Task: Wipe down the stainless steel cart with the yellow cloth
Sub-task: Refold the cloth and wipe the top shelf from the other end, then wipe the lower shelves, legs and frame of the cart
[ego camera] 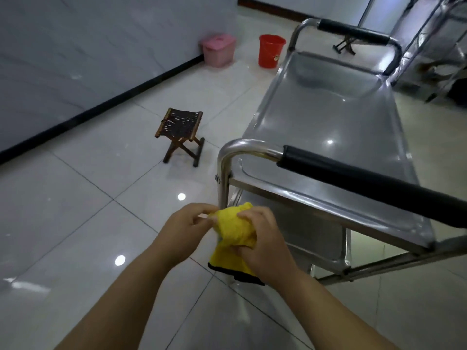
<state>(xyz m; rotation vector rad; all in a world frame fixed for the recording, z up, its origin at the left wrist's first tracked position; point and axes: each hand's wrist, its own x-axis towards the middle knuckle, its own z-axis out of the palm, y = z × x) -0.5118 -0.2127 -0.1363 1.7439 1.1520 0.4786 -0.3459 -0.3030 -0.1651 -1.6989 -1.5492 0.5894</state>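
The stainless steel cart [328,122] stands to the right, its top shelf bare and shiny, with black-padded handles at the near and far ends. I hold the yellow cloth [233,231], bunched and with a dark trimmed edge hanging down, just in front of the cart's near left post. My right hand [265,241] grips the bunched cloth from the right. Fingertips of my left hand [187,228] pinch the cloth's upper left edge.
A small wooden folding stool [180,136] stands on the tiled floor left of the cart. A pink lidded bin [218,49] and a red bucket [271,50] sit by the far wall. Another metal rack [434,46] stands at the far right.
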